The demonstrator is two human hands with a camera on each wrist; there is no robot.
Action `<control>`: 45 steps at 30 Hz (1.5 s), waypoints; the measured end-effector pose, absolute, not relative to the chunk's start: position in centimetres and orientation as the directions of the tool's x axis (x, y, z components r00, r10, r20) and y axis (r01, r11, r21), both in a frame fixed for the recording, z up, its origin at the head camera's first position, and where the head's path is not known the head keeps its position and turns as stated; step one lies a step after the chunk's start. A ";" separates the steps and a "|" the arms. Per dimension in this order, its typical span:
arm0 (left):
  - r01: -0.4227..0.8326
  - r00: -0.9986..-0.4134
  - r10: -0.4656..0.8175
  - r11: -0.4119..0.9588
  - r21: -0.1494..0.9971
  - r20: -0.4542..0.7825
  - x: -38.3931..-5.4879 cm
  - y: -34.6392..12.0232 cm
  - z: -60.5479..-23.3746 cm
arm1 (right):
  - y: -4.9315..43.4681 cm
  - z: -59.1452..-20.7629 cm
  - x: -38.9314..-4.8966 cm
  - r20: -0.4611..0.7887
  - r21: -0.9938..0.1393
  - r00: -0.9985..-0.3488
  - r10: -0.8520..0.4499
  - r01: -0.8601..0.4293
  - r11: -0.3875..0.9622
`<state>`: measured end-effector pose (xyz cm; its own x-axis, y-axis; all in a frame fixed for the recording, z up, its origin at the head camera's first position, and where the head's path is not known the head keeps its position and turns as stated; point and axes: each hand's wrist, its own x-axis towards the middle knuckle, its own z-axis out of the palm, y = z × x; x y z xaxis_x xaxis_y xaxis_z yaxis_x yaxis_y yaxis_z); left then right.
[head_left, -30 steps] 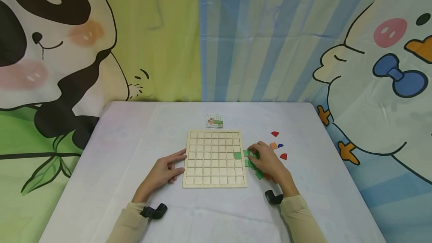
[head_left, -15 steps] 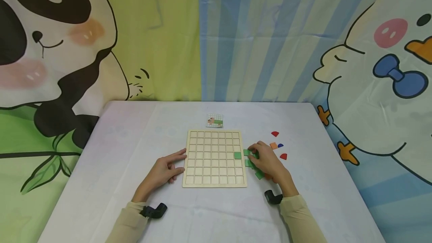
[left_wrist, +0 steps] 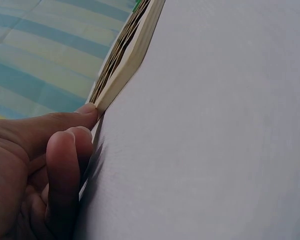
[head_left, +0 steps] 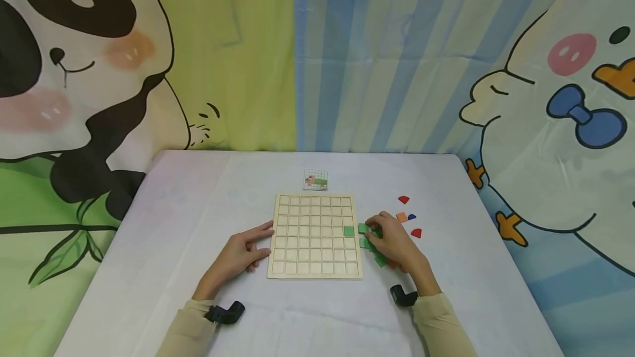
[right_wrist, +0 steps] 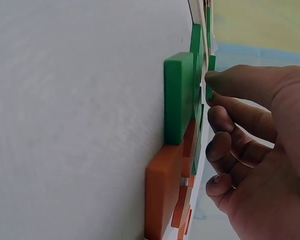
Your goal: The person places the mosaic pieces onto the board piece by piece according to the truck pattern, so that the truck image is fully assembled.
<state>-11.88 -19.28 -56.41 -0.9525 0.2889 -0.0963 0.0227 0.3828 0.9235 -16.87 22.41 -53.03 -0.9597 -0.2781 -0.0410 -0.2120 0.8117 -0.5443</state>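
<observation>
A pale wooden board with a grid of square recesses lies mid-table, and one green square tile sits in a recess near its right edge. My left hand rests at the board's left side, thumb and index finger extended to the edge. In the left wrist view the thumb touches the board's corner. My right hand, just right of the board, pinches a green square tile between thumb and index finger, its other fingers loosely curled. Beneath it lie more green tiles and orange tiles.
Behind the board lies a small picture card with a coloured grid pattern. Farther right are red quarter-round pieces, an orange tile and a blue half-round piece. A white cloth covers the table; printed curtains hang behind.
Both hands keep their places at the board and the tiles. Only the head view has shifted slightly, with the table appearing a little lower.
</observation>
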 end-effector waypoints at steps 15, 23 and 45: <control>0.017 -0.949 0.297 0.379 0.925 -0.104 -12.1 -19.3 -56.6 | 21.6 -52.8 -15.6 -0.018 -0.549 -0.941 -0.337 -0.273 0.790; 0.022 -0.954 0.283 0.392 0.920 -0.098 -12.3 -19.4 -56.5 | 21.0 -52.7 -15.1 0.036 -0.532 -0.926 -0.376 -0.336 0.777; 0.017 -0.946 0.306 0.371 0.928 -0.105 -12.0 -19.4 -56.4 | 20.0 -52.7 -14.3 0.021 -0.468 -0.909 -0.415 -0.376 0.800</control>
<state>-12.05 -19.39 -56.44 -0.9462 0.3060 -0.1048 0.0174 0.3715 0.9283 -14.32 19.95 -52.74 -0.9095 -0.4153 0.0210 -0.3759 0.7996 -0.4683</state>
